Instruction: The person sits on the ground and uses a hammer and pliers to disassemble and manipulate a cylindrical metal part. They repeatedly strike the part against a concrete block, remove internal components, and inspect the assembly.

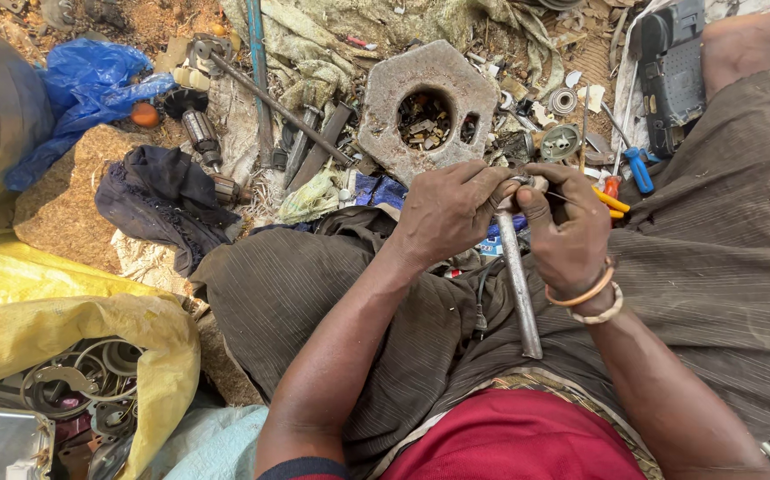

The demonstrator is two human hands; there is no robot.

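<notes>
I hold a metal rod (517, 284) over my lap, its lower end toward my waist, its upper end pinched between both hands. My left hand (445, 212) is clenched about the top of the rod; my right hand (565, 227) is closed there too, fingertips pressed on a small fitting I cannot make out — the fingers hide it. A thin wire seems to run off to the right from the right hand.

Judged step: fitting or working a small part at the rod's tip, mid-way, not seated as far as I can tell. The next move calls for a steady left grip and fine turning or pressing by the right fingertips.

On the ground beyond my knees lies a heavy grey metal plate (425, 102) with a large hole, near the hands. Yellow-handled pliers (612, 200) and a blue-handled screwdriver (638, 169) lie just right of the right hand. A long steel bar (278, 107) and a dark cloth (167, 191) lie toward the ground's left side — well apart.
</notes>
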